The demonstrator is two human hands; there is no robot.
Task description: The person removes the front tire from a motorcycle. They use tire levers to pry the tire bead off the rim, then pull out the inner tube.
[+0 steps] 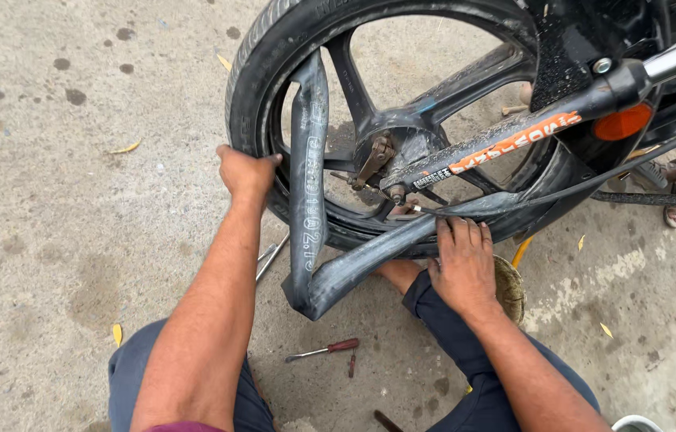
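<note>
While left hand (246,172) grips tyre (252,76) at rim edge, fingers curled shut on rubber, right hand (462,264) presses flat, fingers apart, on black inner tube (310,200) hanging folded out of wheel (390,120). Red-handled screwdriver (326,350) lies on concrete floor (58,240) between knees; metal levers (272,258) beside tyre.

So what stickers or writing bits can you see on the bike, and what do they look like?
Sticker: long orange strip with white lettering, along the black swingarm right of the hub.
Small label: black and white, at the strip's lower left end.
Inner tube print: pale characters down the black tube, beside the left hand.
Reflector: plain orange oval, upper right, no writing.
</note>
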